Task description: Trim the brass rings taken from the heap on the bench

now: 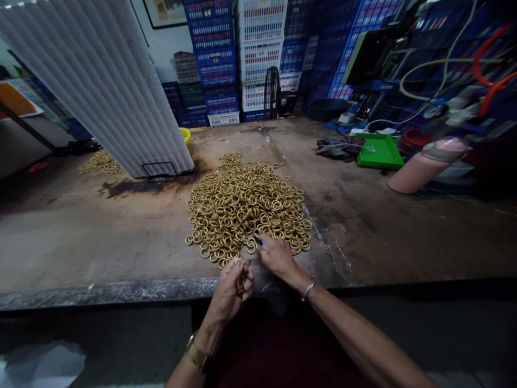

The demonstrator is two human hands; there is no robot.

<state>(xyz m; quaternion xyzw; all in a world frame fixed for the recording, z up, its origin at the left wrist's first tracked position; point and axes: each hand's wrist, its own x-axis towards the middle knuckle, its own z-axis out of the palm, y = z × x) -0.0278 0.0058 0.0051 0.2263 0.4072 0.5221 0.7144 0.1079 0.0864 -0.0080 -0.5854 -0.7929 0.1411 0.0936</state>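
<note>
1. Gold-coloured rings: big loose pile mid-table, near front edge; smaller heap far L, by white ribbed panel.
2. L hand: just off pile's near edge, fingers curled around a few rings.
3. R hand: at pile's near edge, fingers pinched on small dark-tipped tool, tip pointing at rings.
4. Table: worn, stained; green tray + pink bottle far R.
5. Bkgd: stacked blue/white crates.
</note>
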